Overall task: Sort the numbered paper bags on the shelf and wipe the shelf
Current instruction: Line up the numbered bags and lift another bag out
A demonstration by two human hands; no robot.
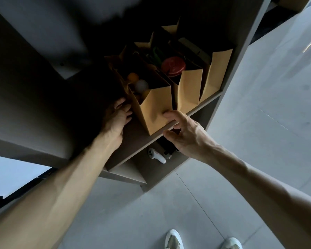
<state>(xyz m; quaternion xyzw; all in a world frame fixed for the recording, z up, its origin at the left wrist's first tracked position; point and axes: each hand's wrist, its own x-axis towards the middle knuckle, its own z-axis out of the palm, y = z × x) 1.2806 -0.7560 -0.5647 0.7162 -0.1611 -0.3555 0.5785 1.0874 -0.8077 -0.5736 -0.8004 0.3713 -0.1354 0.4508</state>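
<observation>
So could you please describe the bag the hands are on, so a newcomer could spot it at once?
Find the shelf with three brown paper bags in a row. It is the left bag, nearest the front edge, with the left hand and right hand at its sides. Only it holds small orange and white balls.

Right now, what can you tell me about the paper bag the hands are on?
The nearest paper bag is plain brown paper, standing open-topped at the shelf edge, leftmost of three. Inside show an orange ball and a white ball. The left hand touches its left side; the right hand touches its front corner. No number is visible.
</observation>
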